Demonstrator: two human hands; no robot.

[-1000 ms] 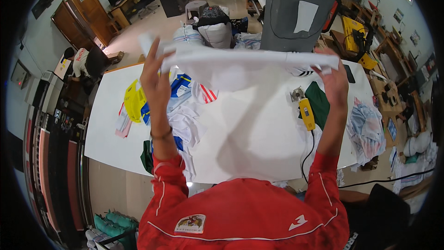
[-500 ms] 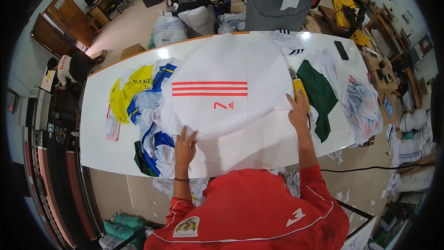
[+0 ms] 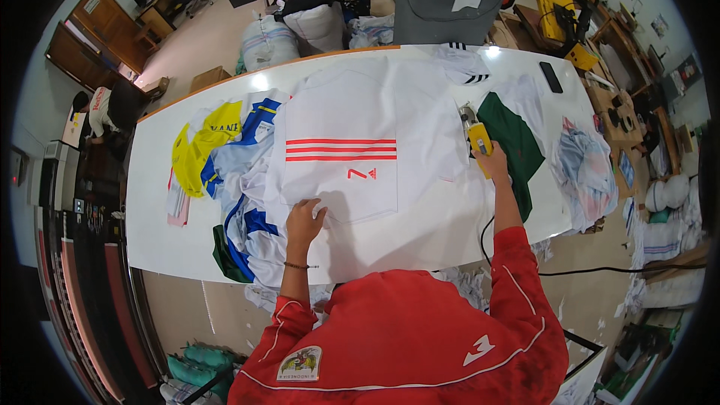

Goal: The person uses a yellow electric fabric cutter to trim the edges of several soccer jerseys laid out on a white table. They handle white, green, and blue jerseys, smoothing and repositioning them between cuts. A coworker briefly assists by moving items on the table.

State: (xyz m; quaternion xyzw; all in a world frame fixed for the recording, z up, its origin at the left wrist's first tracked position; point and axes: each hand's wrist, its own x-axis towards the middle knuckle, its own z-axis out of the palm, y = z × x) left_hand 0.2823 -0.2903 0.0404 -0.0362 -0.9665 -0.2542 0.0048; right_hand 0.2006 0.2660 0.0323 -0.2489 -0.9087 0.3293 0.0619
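A white fabric panel (image 3: 341, 116) with three red stripes and red printed marks lies spread over the middle of the table. My left hand (image 3: 304, 221) is at the panel's near left edge, its fingers loosely bent with the thumb apart and nothing visible in them. My right hand (image 3: 493, 161) is closed around a yellow corded electric fabric cutter (image 3: 478, 139), whose metal head points away from me. The cutter stands at the right side of the white fabric, beside a dark green cloth piece (image 3: 512, 146).
Yellow, blue and white cloth pieces (image 3: 225, 139) are heaped at left on the white table (image 3: 161, 251). A pale cloth pile (image 3: 583, 161) and a black phone (image 3: 551, 77) are at right. The cutter's black cord (image 3: 484, 240) drops over the near edge. Another person (image 3: 101, 109) sits far left.
My right hand has gone from resting beside the cutter to gripping it, and the cutter has shifted slightly left. The white panel now lies flatter. My left hand's fingers have curled in.
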